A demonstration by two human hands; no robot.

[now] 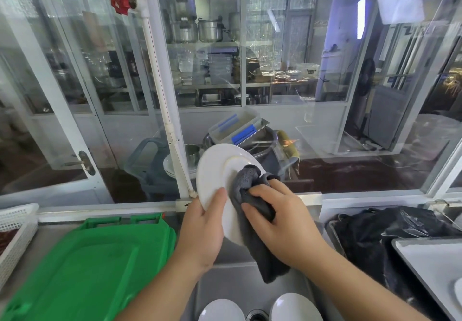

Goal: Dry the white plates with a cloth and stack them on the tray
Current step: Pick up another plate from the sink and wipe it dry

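A steel bench (45, 243) runs along the near side of a glazed partition, with a sunken steel sink (237, 285) at its middle. On the bench to the left lies a stack of green plastic trays (87, 265), with a white perforated plastic basket (15, 230) beyond them at the edge of view. To the right sits a crumpled black plastic bag (390, 235), and nearer the corner a grey rectangular metal tray (422, 263) with the edge of something white on it, too cropped to name.

Two round white plates (296, 307) rest in the sink at the bottom of the view, one on each side of the drain, below both forearms.

Over the sink, a round white ceramic plate (215, 170) is held up on edge, tilted, its underside with the foot ring facing the person. The left hand (202, 230) grips its lower left rim, thumb on the near face. The right hand (277, 215) clutches a dark grey cloth (252, 220) and presses it against the plate's right half, the cloth's tail hanging down towards the sink.

Judging by this, drying is under way. The grey tray lies to the right of the plate, nearer the right hand, which is busy with the cloth; the left hand, which carries the plate, would have to cross over to set it down.
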